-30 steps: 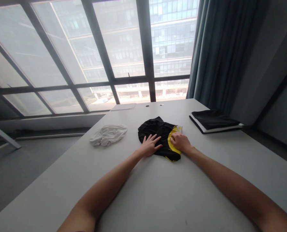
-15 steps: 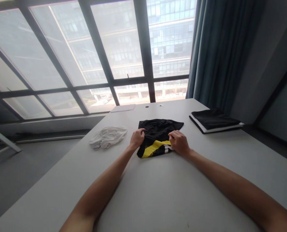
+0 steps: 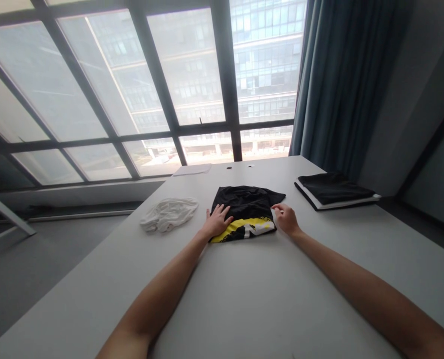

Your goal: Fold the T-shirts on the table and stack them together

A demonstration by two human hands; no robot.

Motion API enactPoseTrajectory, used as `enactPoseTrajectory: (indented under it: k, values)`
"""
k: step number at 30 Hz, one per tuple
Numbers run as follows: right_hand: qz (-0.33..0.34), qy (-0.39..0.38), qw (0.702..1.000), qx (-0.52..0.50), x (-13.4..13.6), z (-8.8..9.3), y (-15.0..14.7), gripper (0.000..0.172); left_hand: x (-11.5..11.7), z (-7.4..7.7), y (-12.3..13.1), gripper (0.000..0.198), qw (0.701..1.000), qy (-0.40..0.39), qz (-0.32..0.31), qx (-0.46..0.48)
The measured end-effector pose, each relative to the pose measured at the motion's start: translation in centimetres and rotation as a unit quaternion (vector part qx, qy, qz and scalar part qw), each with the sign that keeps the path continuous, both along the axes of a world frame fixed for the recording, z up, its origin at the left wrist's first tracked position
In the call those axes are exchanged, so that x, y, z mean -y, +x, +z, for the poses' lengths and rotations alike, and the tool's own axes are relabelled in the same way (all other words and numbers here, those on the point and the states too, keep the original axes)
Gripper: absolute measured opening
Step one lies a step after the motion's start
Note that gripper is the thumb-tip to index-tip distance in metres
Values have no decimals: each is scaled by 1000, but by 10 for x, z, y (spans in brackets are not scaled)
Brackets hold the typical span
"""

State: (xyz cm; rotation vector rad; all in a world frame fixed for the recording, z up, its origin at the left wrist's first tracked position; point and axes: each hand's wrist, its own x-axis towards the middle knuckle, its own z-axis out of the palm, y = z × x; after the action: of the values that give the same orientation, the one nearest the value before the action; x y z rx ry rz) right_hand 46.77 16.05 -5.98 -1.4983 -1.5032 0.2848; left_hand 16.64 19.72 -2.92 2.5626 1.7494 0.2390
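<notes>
A black T-shirt [image 3: 244,200] with a yellow and white printed band along its near side lies partly folded on the white table [image 3: 237,294]. What looks like a sleeve points out at its far right corner. My left hand [image 3: 217,222] rests flat on the shirt's left part, fingers spread. At the right edge, my right hand [image 3: 286,218] is closed, thumb and forefinger pinching the fabric's side. Left of the shirt lies a crumpled white cloth [image 3: 169,214], touched by neither hand.
Folded black and white clothes [image 3: 334,190] are stacked at the table's right side. A flat pale sheet [image 3: 192,170] lies at the far left corner. Beyond the table stand large windows [image 3: 188,70] and a blue curtain [image 3: 330,89].
My left hand has gone from a closed grip on the shirt's left edge to lying spread on it. My right hand has shifted rightward to the edge, and the printed band is flatter.
</notes>
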Motion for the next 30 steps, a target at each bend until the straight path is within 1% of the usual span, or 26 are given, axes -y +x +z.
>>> enactPoseTrajectory:
  k: [2,4,6,9,12,14,16,20,24,28,30]
  values:
    - [-14,-24,997,65,-5,-5,2,37,5,4,4,48,998,51,-25,11]
    - [-9,-48,991,128,-10,-9,2,40,15,4,16,46,994,78,-67,42]
    - [0,-79,981,179,-15,-11,1,41,27,0,31,49,989,61,-116,62]
    - [19,-130,963,234,-22,-10,0,43,40,-7,44,57,985,-9,-171,36]
    - [31,-155,951,264,-31,-5,7,51,43,-9,42,59,981,-57,-185,15]
    - [20,-169,945,278,-40,0,17,57,40,-6,36,61,979,-72,-188,15]
    - [7,-183,938,295,-53,3,31,59,38,-3,30,60,977,-84,-195,13]
    - [-18,-218,929,300,-82,10,58,52,37,3,24,59,972,-93,-215,10]
    - [-44,-236,928,285,-105,18,75,44,40,6,21,58,968,-105,-229,16]
    - [-70,-237,930,273,-116,24,78,40,41,9,18,65,965,-108,-235,33]
    - [-82,-222,933,270,-117,26,71,37,37,9,16,62,963,-107,-240,55]
